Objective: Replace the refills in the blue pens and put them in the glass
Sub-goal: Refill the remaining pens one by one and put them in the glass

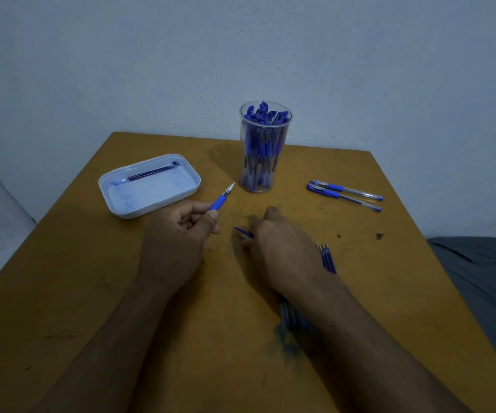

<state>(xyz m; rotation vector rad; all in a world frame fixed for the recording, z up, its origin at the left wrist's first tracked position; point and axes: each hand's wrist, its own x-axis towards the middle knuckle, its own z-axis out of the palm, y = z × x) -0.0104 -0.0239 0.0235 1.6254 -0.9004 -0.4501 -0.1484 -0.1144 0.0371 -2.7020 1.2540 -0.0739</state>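
Now left fingers (194, 211) pinch one pen (222, 197); right fingers' (270, 214) grip unclear; two capped pens (345, 194) beside glass (264, 180).

Stained wooden table (92, 293), pale wall (121, 70).

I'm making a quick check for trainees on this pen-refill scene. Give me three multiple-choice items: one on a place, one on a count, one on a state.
1. Where does the white tray sit?
A. left of the glass
B. right of the glass
C. inside the glass

2. How many capped pens lie right of the glass?
A. none
B. two
C. five

3. What is the left hand doing?
A. lying flat
B. gripping a pen
C. lifting the tray

Answers: 1 A, the tray lies toward the table's left edge; 2 B, two lie side by side; 3 B, its fingers curl round the uncapped pen.
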